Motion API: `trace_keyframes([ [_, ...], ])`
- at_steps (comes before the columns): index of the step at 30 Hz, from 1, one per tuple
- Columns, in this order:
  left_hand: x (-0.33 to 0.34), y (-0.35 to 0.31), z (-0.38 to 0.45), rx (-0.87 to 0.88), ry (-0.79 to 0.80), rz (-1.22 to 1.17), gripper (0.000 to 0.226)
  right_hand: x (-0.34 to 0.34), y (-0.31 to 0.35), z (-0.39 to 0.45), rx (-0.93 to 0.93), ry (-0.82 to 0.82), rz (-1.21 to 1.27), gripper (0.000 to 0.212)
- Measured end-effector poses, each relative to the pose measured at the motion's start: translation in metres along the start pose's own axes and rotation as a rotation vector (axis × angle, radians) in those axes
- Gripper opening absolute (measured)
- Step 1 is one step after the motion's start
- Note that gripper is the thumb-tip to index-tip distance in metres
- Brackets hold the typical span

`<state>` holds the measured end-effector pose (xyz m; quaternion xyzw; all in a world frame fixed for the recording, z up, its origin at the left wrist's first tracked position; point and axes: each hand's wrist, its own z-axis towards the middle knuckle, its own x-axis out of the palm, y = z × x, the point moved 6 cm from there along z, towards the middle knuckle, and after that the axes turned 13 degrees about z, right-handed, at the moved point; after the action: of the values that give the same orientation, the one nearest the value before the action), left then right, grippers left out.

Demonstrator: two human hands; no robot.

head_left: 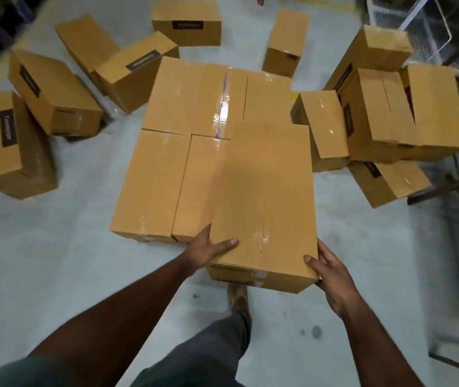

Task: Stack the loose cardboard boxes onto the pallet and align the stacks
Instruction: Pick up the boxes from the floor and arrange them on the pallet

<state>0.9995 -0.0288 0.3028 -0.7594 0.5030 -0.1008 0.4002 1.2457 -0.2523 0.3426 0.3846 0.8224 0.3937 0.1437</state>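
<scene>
Both forearms reach forward from the bottom of the view; a trouser leg and shoe (238,300) show between them on the floor (55,261). Left hand (208,251) grips the near left edge of the carried box (261,196), thumb on top, fingers hidden beneath. Right hand (327,272) grips the near right corner, thumb on top, fingers along the side. Box is held above the front right of the stack (194,127), a flat layer of taped boxes; its near end overhangs the layer's front edge. Pallet itself not visible under the layer. Whether the box's far end already rests on the layer: cannot tell.

Loose boxes lie around: left group (55,90), far box (186,23), right pile (390,113), several tilted.

Risks, as judged: box set down skewed or overhanging, so the column leans; fingers under the left edge pinched on lowering; right corner grip is shallow, so the box could slip; the tilted right pile sits near and may topple if bumped.
</scene>
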Motion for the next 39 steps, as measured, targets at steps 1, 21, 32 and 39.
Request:
trace_keyframes([
  [1, 0.013, -0.004, 0.019, -0.002, 0.010, 0.010, 0.122, -0.014, -0.001, 0.019, 0.004, 0.003, -0.008, 0.058],
  [21, 0.124, 0.041, 0.274, -0.130, -0.012, 0.098, 0.094, -0.116, -0.110, 0.301, 0.137, 0.064, -0.122, 0.061],
  [32, 0.110, 0.113, 0.337, -0.161, -0.081, 0.248, 0.082, -0.087, -0.166, 0.372, 0.115, 0.130, -0.196, 0.062],
  [39, 0.119, 0.137, 0.337, -0.166, -0.108, 0.354, 0.091, -0.087, -0.174, 0.380, 0.070, 0.142, -0.308, 0.061],
])
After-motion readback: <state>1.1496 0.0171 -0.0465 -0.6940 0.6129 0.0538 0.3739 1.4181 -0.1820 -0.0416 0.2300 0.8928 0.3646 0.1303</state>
